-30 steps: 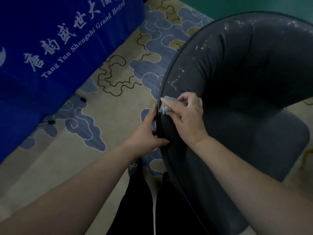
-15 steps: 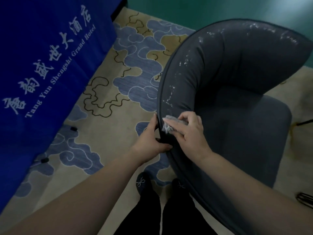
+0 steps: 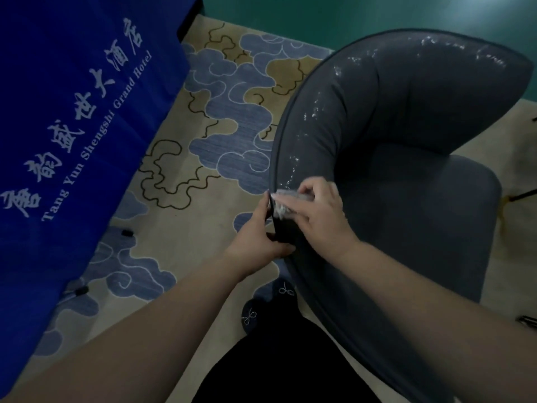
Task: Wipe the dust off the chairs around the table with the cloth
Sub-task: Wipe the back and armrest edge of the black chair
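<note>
Right hand [image 3: 318, 216] presses cloth [image 3: 282, 205] against chair [image 3: 406, 158] rim

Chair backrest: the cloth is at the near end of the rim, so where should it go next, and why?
Probably slide the cloth under the right hand up along the chair rim, away from the body. White dust flecks lie just beyond it and continue round the top, while the left hand holds the edge.
</note>
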Tool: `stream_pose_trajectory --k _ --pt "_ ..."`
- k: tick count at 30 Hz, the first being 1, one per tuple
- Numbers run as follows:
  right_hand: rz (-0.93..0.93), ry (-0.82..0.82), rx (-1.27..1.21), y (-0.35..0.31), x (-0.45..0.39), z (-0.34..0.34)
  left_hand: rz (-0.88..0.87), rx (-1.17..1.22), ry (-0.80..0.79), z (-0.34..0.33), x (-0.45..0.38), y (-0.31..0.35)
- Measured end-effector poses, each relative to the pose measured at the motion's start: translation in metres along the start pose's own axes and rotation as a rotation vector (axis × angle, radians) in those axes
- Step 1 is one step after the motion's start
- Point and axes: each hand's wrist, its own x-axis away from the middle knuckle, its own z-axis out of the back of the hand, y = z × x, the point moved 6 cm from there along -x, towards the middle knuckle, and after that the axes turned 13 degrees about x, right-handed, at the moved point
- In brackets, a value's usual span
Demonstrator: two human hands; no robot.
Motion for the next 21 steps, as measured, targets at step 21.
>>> stream_pose_trajectory --k 21 --pt "0.033 0.066 -0.035 0.012 -0.022 -0.005 -0.033 -0.044 0.060 0.005 -0.012 0.022"
